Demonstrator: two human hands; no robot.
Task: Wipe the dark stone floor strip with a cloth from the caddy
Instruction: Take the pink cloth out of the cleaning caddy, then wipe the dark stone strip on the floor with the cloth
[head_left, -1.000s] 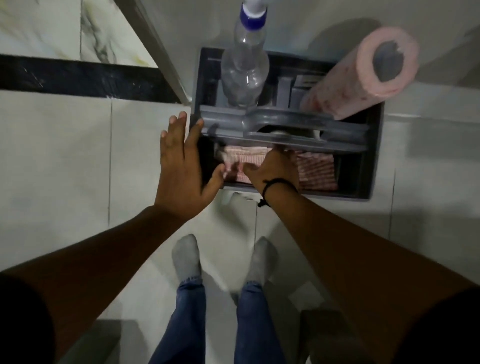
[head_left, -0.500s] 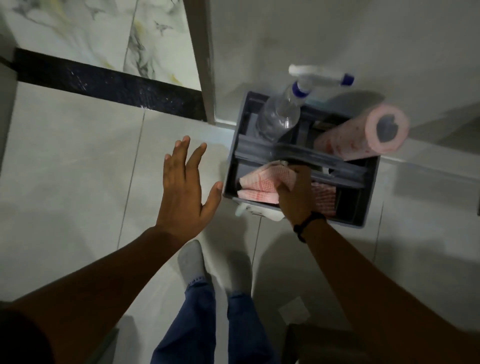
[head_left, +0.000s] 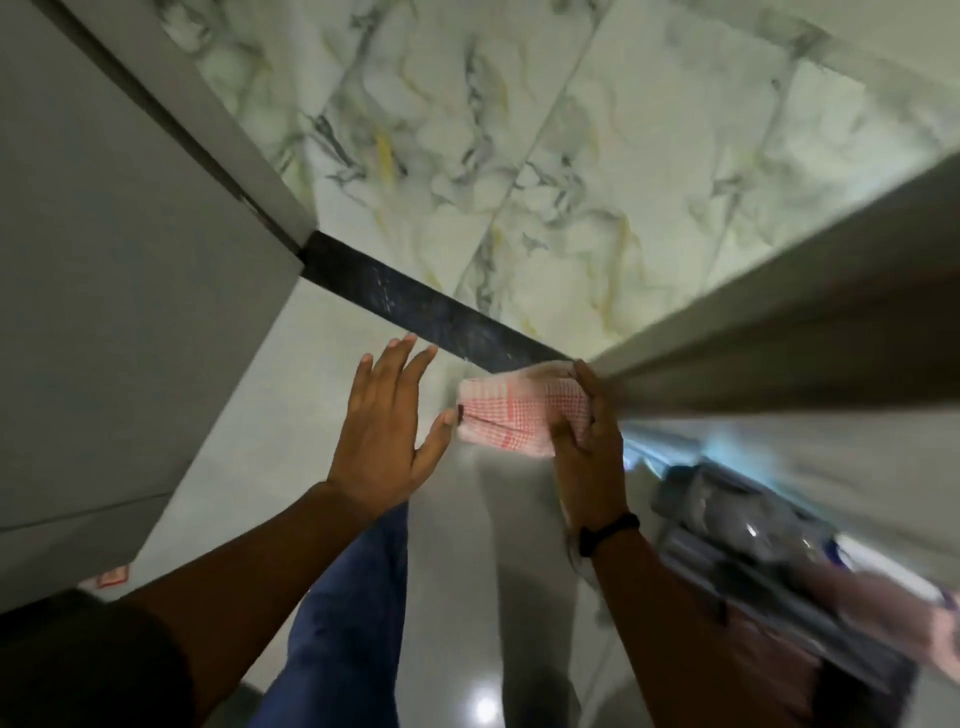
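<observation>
While the left hand (head_left: 384, 431) hangs flat with its fingers spread and nothing in it, the right hand (head_left: 587, 441) pinches a folded red-and-white checked cloth (head_left: 511, 413) at one end, thumb curled over the fabric. That cloth sits above the pale floor tile (head_left: 322, 415), its far edge just beside the near end of the dark stone floor strip (head_left: 431, 317). Blurred at lower right, the grey caddy (head_left: 769, 597) holds a clear bottle (head_left: 758, 535).

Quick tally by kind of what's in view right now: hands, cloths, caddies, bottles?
Hands: 2, left hand open, right hand holding the cloth
Cloths: 1, red-checked cloth
Caddies: 1, grey caddy, blurred
Bottles: 1, clear bottle, blurred
Total: 5
</observation>
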